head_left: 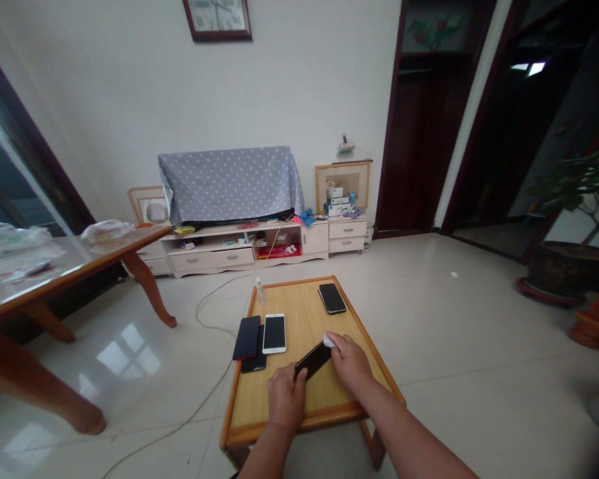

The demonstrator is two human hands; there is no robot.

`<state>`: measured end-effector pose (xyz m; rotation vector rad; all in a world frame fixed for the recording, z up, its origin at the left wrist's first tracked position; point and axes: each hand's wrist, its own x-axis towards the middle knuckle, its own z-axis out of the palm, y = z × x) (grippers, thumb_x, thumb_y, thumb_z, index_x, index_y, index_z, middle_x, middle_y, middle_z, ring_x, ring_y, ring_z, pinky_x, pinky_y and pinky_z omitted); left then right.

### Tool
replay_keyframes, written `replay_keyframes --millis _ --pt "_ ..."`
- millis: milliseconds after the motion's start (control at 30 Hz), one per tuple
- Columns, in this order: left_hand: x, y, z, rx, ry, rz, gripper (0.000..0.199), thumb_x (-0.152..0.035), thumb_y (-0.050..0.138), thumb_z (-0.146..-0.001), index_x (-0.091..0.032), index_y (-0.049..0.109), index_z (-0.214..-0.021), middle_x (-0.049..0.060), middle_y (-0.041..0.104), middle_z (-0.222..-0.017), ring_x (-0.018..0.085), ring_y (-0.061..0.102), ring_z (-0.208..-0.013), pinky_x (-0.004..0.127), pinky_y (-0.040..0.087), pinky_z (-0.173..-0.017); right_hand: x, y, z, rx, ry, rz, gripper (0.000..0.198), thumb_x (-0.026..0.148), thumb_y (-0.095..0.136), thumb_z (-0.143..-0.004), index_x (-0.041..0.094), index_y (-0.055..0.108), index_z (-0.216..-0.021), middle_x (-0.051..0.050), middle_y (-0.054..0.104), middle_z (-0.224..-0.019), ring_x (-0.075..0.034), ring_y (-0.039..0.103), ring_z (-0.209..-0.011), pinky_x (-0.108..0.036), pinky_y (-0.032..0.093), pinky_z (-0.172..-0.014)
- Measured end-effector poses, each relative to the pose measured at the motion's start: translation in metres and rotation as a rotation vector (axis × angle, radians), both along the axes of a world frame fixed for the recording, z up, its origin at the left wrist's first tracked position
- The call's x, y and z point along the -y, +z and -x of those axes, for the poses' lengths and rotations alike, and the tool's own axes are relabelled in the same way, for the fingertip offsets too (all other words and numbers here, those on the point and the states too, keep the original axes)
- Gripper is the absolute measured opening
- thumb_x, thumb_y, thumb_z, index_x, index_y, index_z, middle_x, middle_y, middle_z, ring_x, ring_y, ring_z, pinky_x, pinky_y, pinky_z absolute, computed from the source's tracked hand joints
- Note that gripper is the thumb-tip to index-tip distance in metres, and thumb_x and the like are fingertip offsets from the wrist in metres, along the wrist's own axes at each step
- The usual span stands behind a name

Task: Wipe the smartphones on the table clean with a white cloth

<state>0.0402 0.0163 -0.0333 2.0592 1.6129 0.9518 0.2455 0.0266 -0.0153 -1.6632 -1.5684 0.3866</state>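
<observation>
My left hand grips the near end of a black smartphone, held at a slant over a small wooden table. At the phone's far end, my right hand pinches a white wad of tissue or cloth against it. To the left lie a white-framed phone and a dark phone, which overlaps another dark phone beneath it. One more black phone rests near the far right corner. A small clear bottle stands at the far left edge.
A larger table with plastic bags is on the left. A cable runs across the floor beside the small table. Against the wall stands a low white cabinet with a dotted cloth above it. A potted plant is at right.
</observation>
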Motion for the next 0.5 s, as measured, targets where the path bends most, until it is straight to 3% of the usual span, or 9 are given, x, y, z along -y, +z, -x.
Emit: replay_keyframes --millis 200,400,500 --pt "0.002 0.000 0.002 -0.058 0.013 -0.017 0.030 -0.040 0.045 -0.096 -0.021 0.069 -0.099 0.007 0.071 -0.088 0.024 0.062 -0.087 0.033 0.038 -0.077 0.012 0.005 0.012 0.267 -0.017 0.067 0.048 0.018 0.041 -0.095 0.026 0.059 -0.139 -0.008 0.069 -0.107 -0.020 0.065 -0.096 -0.027 0.046 -0.086" --pt "0.002 0.001 0.004 -0.081 0.005 -0.036 0.025 -0.033 0.046 -0.096 -0.023 0.069 -0.097 0.006 0.070 -0.088 0.022 0.062 -0.087 0.031 0.038 -0.076 0.036 0.004 0.059 0.390 0.239 0.030 0.051 0.018 0.040 -0.096 0.029 0.051 -0.145 -0.007 0.071 -0.109 -0.020 0.065 -0.098 -0.026 0.046 -0.085" --pt "0.003 0.001 0.005 -0.087 0.003 -0.045 0.026 -0.034 0.046 -0.096 -0.023 0.069 -0.098 0.006 0.070 -0.088 0.022 0.062 -0.087 0.031 0.038 -0.076 0.033 0.007 0.053 0.404 0.200 0.047 0.050 0.019 0.038 -0.097 0.028 0.052 -0.145 -0.008 0.071 -0.109 -0.021 0.066 -0.097 -0.026 0.046 -0.084"
